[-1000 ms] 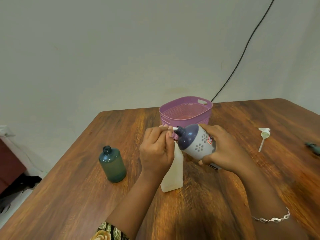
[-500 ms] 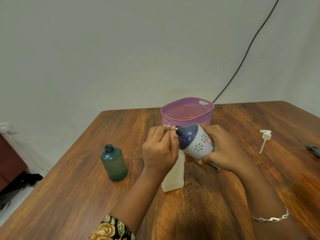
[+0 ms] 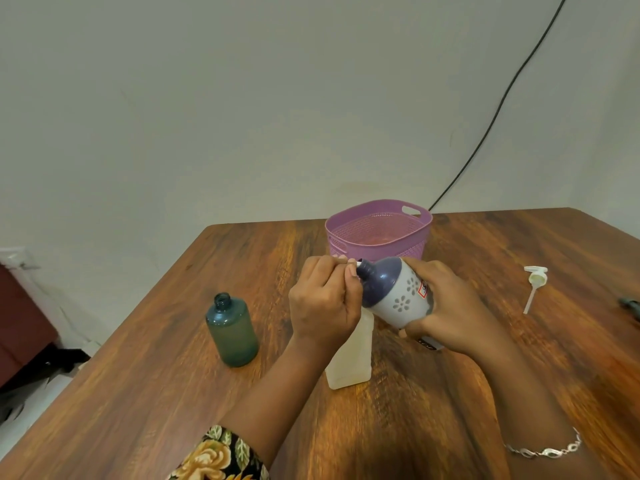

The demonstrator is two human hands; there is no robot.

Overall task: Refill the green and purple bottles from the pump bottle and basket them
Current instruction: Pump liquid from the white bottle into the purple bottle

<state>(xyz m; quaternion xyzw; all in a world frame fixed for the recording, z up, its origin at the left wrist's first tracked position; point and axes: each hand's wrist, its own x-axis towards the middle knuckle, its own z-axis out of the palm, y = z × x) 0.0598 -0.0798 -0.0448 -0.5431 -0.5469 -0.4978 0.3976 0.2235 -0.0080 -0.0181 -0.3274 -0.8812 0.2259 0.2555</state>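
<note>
Wooden table point(image 3: 156, 393) bears purple basket point(image 3: 410, 249); black cable point(image 3: 502, 105) crosses pale wall point(image 3: 242, 98).

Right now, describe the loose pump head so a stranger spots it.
On the wooden table, look right of the purple basket. The pump head lies flat there; unlike the dark object at the edge, it is white with a thin tube.

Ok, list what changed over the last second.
The left hand, pinching a small white piece, moved in toward the mouth of the purple bottle, fingertips now right at it. Nothing was taken or let go. The right hand holds that bottle tilted as before; green bottle, pump bottle, basket and pump head stayed put.
</note>
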